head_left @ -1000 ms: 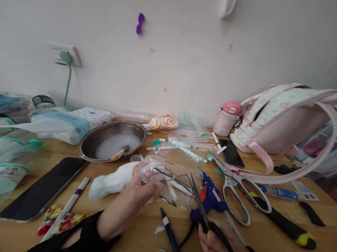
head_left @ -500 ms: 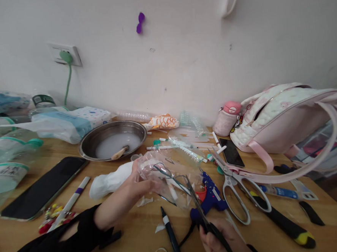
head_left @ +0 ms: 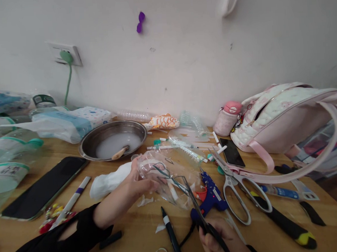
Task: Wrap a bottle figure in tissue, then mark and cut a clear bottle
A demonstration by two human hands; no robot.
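Observation:
My left hand (head_left: 140,184) grips a clear plastic bottle (head_left: 156,163) marked with dark drawn lines, holding it on its side above the table. In my right hand (head_left: 219,235) is a pair of black-handled scissors (head_left: 200,209), its blades pointing up and away and reaching the bottle's right side. Whether the blades touch the plastic I cannot tell. Below the bottle lies a black marker (head_left: 170,230). A blue glue gun (head_left: 211,195) rests just beyond the scissors, and a white wrapped form (head_left: 110,181) lies behind my left wrist.
A metal bowl (head_left: 85,144) of cloudy liquid holds a brush (head_left: 120,153). Large silver scissors (head_left: 234,179) and a yellow-black handled tool (head_left: 288,225) lie at right, near a pink-trimmed bag (head_left: 282,123). At left are a phone (head_left: 43,188) and plastic bottles (head_left: 8,170).
Almost nothing differs. The bottle and the scissors have shifted very slightly; both hands keep their hold.

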